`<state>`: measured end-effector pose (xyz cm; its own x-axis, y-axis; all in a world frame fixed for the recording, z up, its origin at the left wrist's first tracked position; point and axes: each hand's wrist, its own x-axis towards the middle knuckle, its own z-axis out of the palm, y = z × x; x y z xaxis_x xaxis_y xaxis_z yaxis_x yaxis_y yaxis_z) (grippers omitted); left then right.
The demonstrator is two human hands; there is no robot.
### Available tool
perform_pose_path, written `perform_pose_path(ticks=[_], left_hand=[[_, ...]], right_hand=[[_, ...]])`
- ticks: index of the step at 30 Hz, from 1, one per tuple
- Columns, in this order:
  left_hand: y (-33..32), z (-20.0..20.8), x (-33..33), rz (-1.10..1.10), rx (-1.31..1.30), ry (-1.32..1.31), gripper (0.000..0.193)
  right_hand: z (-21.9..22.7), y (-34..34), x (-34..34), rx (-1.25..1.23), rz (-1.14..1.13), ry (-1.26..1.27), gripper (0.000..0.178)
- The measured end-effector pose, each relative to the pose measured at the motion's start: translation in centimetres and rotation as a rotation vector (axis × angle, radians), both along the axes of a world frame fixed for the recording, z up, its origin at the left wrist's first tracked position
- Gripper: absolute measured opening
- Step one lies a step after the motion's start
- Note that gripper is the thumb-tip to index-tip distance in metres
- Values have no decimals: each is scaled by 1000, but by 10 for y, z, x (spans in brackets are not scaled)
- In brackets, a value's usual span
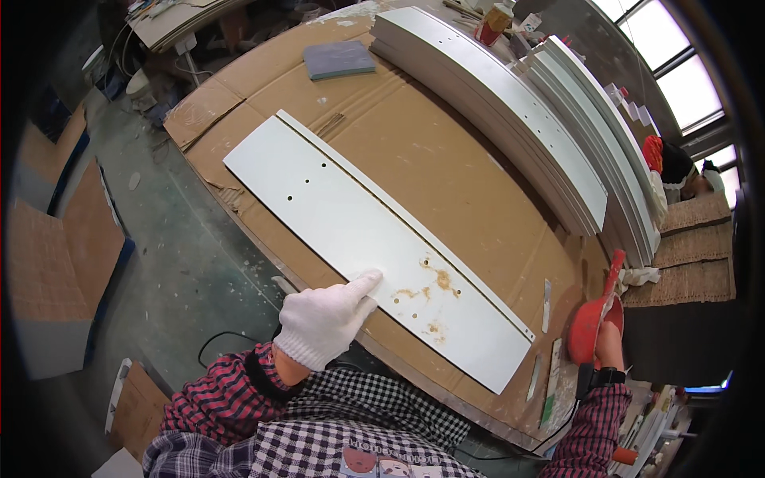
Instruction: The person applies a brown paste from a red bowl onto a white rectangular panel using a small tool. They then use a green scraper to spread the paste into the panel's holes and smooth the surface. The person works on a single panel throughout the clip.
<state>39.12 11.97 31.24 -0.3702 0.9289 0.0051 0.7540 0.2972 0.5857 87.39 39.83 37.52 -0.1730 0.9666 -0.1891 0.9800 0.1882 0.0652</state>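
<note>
A long white panel with a groove along its far edge and several small holes lies on the table. Brown smears mark its right half. My left hand, in a white knit glove, rests at the panel's near edge, fingers stretched out onto its surface and thumb beside them. At the right, my bare right hand reaches into a red plastic scoop, whose handle points away from me. The scoop stands by the table's right edge. My right fingers are mostly hidden, so what they hold cannot be made out.
Brown cardboard covers the table. Stacked white panels stand along its far right side, with a grey block at the back. Flat strips and a scraper-like blade lie near the scoop. Another person is at the far right.
</note>
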Motion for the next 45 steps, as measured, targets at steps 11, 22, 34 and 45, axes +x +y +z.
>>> perform_pose_path(ticks=[11, 22, 34, 45], left_hand=[[1, -3, 0, -18, 7, 33, 33], [1, 0, 0, 5, 5, -1, 34], [0, -3, -1, -18, -21, -11, 34], [-1, -3, -1, -4, -9, -20, 33]], right_hand=[[56, -36, -48, 222, 12, 525, 12], [-8, -111, -314, 37, 623, 567, 8], [-27, -119, -327, 52, 706, 504, 17], [-32, -134, -318, 141, 766, 429, 29]])
